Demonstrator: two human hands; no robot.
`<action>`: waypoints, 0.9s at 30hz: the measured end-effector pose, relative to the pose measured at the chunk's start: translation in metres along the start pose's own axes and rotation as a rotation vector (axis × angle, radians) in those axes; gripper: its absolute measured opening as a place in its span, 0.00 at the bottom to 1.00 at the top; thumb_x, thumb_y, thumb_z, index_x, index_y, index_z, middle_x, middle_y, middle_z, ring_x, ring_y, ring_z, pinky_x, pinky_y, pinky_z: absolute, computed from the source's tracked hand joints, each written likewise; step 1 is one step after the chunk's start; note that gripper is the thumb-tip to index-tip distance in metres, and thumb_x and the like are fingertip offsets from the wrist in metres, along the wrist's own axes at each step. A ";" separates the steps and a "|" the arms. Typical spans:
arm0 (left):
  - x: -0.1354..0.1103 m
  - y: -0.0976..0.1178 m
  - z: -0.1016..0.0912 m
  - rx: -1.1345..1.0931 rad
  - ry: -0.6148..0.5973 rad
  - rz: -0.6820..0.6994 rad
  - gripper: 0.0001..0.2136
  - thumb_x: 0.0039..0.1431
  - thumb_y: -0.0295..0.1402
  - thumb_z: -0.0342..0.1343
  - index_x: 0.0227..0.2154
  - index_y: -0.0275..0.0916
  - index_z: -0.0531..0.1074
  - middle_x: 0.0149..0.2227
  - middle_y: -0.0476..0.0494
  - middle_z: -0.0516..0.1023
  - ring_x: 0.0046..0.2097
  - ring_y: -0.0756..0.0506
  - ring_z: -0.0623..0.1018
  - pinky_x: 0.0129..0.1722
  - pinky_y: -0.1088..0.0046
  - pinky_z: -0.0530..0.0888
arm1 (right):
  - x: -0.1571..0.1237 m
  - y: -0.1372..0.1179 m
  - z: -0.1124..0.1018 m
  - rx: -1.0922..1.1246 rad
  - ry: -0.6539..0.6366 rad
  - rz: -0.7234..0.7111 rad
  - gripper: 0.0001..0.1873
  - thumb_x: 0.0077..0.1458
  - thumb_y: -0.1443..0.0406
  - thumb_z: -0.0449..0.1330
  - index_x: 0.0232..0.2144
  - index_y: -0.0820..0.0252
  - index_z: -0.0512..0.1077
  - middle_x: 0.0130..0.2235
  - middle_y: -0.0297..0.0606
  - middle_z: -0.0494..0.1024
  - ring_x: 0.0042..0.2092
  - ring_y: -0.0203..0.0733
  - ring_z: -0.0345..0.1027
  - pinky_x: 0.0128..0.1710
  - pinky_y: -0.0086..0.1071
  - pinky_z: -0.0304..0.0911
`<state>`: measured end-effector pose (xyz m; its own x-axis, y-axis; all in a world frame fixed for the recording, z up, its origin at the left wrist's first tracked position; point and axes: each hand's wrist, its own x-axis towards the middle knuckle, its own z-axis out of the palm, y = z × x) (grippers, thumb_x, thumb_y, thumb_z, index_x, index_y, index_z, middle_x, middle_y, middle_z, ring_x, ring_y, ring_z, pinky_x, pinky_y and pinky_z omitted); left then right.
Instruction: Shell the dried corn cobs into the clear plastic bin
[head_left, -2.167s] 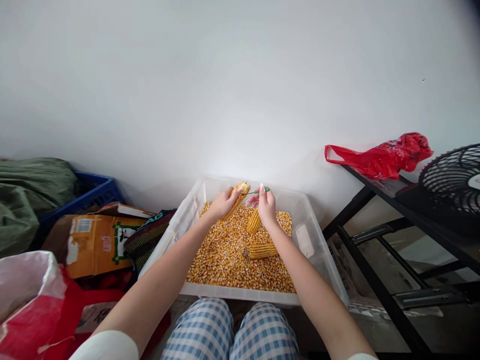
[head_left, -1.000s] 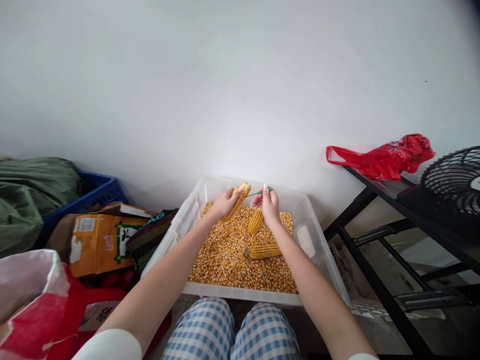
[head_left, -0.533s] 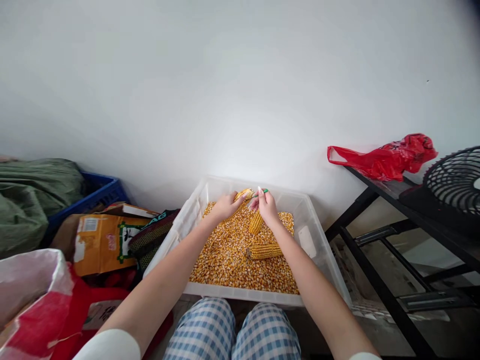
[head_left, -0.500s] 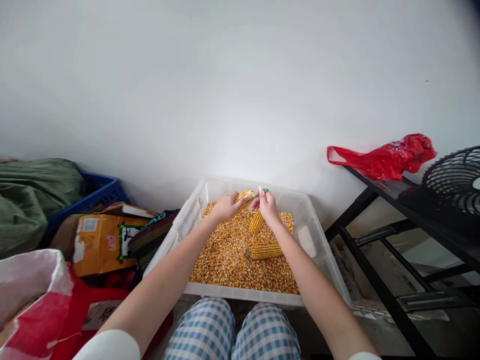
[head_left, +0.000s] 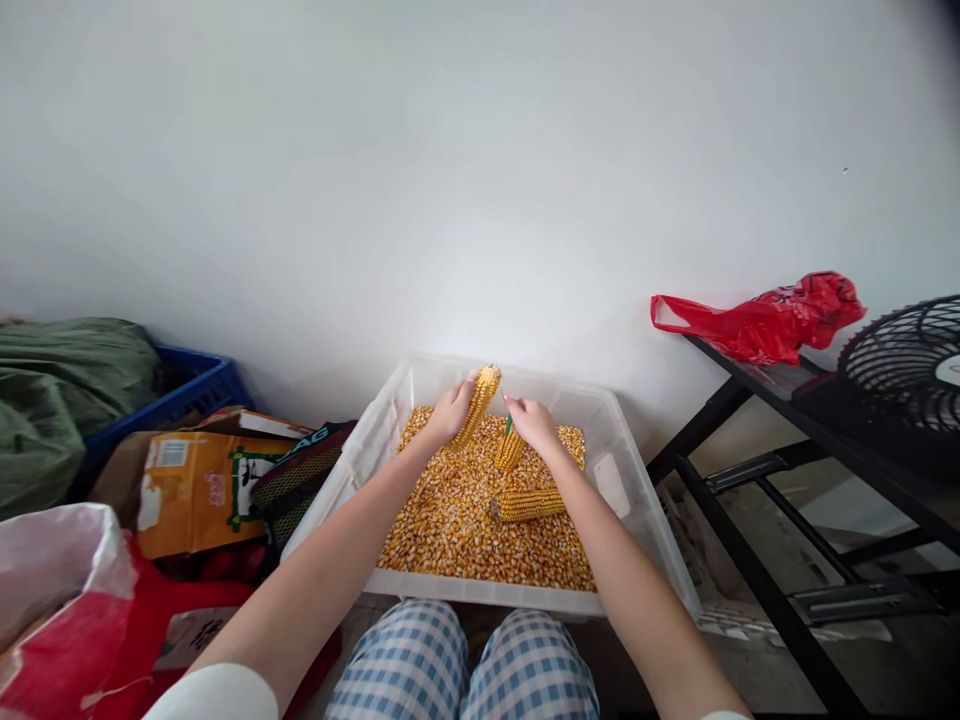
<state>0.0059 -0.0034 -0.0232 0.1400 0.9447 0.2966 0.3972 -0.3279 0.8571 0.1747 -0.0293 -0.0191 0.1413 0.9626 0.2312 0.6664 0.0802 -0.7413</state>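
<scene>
My left hand [head_left: 451, 412] is closed around a yellow corn cob [head_left: 482, 394], its pale tip tilted up and to the right. Close beside it, my right hand [head_left: 534, 422] grips a slim green tool [head_left: 509, 424] pointing downward; its working end cannot be made out. Below that hand, a second corn cob [head_left: 509, 453] lies partly covered on the loose corn kernels [head_left: 465, 530]. A third corn cob [head_left: 528, 505] rests sideways nearer to me, its right end behind my forearm. All of this is within a translucent plastic bin [head_left: 487, 590].
To the left are a blue crate [head_left: 202, 385] with green cloth, an orange cardboard box [head_left: 187, 490] and a red and white bag [head_left: 67, 620]. At right, a black metal rack [head_left: 750, 395] bears a red plastic bag [head_left: 787, 320] and a black fan [head_left: 907, 360]. A white wall stands behind.
The cob in my left hand has turned more upright. My right hand has moved slightly down and away from its tip, and the green tool now points downward.
</scene>
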 end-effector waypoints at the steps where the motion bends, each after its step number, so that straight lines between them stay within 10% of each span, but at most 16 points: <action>1: 0.000 0.000 0.001 -0.019 0.006 0.001 0.31 0.60 0.52 0.30 0.39 0.34 0.73 0.39 0.39 0.77 0.44 0.41 0.74 0.45 0.67 0.66 | 0.000 -0.001 0.001 0.023 0.022 -0.015 0.26 0.52 0.45 0.47 0.23 0.59 0.70 0.22 0.36 0.72 0.29 0.41 0.68 0.31 0.31 0.59; 9: -0.016 0.015 0.025 0.017 0.061 0.030 0.29 0.61 0.51 0.30 0.40 0.35 0.71 0.36 0.38 0.77 0.42 0.41 0.75 0.44 0.65 0.67 | -0.010 -0.025 0.026 0.684 0.053 -0.085 0.24 0.53 0.48 0.50 0.45 0.57 0.65 0.46 0.38 0.73 0.47 0.40 0.66 0.48 0.33 0.60; 27: -0.022 0.030 0.037 -0.146 0.135 0.026 0.27 0.61 0.50 0.31 0.40 0.35 0.70 0.39 0.36 0.77 0.45 0.41 0.75 0.45 0.66 0.67 | -0.011 -0.036 0.012 0.658 0.052 -0.161 0.21 0.54 0.51 0.51 0.45 0.58 0.66 0.46 0.40 0.73 0.49 0.42 0.65 0.51 0.35 0.59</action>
<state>0.0483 -0.0344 -0.0202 0.0213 0.9308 0.3648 0.2580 -0.3577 0.8975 0.1408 -0.0399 -0.0025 0.1232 0.9131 0.3887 0.1004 0.3782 -0.9203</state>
